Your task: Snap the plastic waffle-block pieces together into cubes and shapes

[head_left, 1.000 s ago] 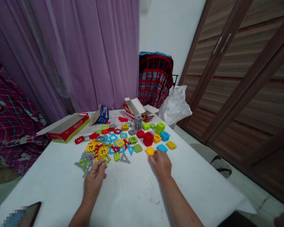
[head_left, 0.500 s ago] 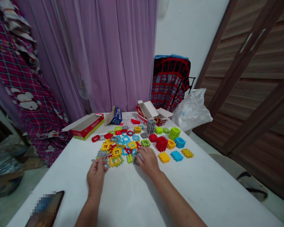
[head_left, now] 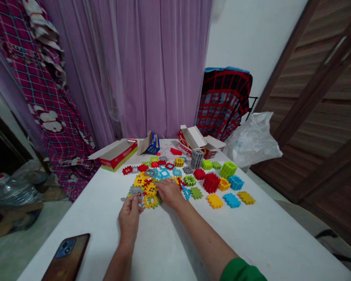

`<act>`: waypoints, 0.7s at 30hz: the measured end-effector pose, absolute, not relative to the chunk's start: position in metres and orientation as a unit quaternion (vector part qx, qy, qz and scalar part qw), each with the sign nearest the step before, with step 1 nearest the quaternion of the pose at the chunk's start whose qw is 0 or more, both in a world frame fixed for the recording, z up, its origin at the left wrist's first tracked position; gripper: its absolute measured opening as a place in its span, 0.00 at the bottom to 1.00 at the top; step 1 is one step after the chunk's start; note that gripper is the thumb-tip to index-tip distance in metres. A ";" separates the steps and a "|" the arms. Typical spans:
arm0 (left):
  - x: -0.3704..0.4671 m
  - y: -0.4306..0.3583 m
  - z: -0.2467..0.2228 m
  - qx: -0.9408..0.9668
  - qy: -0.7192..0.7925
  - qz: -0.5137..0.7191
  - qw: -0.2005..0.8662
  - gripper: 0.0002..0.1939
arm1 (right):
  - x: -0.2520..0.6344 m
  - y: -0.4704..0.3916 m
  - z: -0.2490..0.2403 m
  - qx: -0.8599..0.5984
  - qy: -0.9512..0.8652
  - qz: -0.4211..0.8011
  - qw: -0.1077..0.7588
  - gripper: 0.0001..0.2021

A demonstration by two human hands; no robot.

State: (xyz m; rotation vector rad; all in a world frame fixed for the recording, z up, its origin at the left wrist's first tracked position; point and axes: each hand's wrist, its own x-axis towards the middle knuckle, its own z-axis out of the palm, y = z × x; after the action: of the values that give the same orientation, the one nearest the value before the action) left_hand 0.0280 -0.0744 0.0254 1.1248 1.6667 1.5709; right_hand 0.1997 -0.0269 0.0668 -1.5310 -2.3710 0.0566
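My left hand (head_left: 130,214) rests at the near left edge of a pile of plastic interlocking tiles, thumb and fingers pressed together beside grey tiles (head_left: 135,190); what they pinch is hidden. Over the middle of the pile, my right hand (head_left: 172,194) has its fingers bent down next to a yellow window tile (head_left: 150,189). Those fingertips are partly covered, so I cannot make out what is in them. Close to the left fingers lies a yellow frame tile (head_left: 150,201). A flat green tile (head_left: 196,192) lies right of my right hand.
Stacked tiles stand at the right: red (head_left: 211,183), lime (head_left: 228,169), blue (head_left: 236,182) and grey (head_left: 197,159). Open boxes, one red and green (head_left: 119,155), one blue (head_left: 153,143), line the back. A phone (head_left: 66,257) lies front left; a plastic bag (head_left: 253,136) sits back right.
The view has turned a little left. My right hand has moved left across the pile, uncovering the flat green tile; the grey piece at its fingers no longer shows. My left hand stays by the grey tiles.
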 end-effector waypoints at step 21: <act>0.037 -0.081 0.042 0.413 0.596 0.593 0.351 0.28 | 0.202 -0.036 0.057 -0.570 -0.756 0.091 0.309 0.11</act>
State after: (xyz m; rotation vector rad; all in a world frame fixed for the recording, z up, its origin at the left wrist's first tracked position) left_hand 0.0370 -0.0811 0.0418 1.0687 1.5422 1.5367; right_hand 0.2024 -0.0361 0.0569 -1.5059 -1.9989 0.2397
